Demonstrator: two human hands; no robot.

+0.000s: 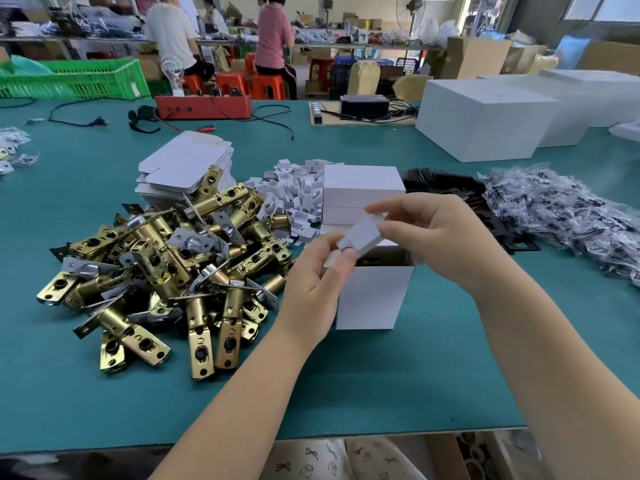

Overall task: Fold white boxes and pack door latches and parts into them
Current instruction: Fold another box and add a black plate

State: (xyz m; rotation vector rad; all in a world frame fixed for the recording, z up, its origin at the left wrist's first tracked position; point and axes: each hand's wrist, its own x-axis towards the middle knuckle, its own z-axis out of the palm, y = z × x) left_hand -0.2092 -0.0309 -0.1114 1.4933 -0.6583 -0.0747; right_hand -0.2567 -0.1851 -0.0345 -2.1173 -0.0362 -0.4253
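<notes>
The person is holding a small white cardboard insert (360, 237) between both hands, directly above the open white box (374, 296) standing on the green table (311, 393). The left hand (318, 275) is pinching its near end between thumb and fingertips, while the right hand (426, 233) is gripping the far end with curled fingers. To do this step well, the person is probably needing to square the insert's folds first, then lower it straight into the box mouth just below the hands, keeping the flaps clear. Inside the box something dark and brassy is showing (likely a latch, though mostly hidden). Just beyond the hands, closed white boxes (362, 192) are sitting stacked. Left of the left hand, a heap of brass door latches (166, 268) is lying loose, with flat box blanks (187, 161) and loose inserts (294, 192) beyond it; right of the right hand, black plates (446, 188) and bagged parts (561, 216) are waiting.
</notes>
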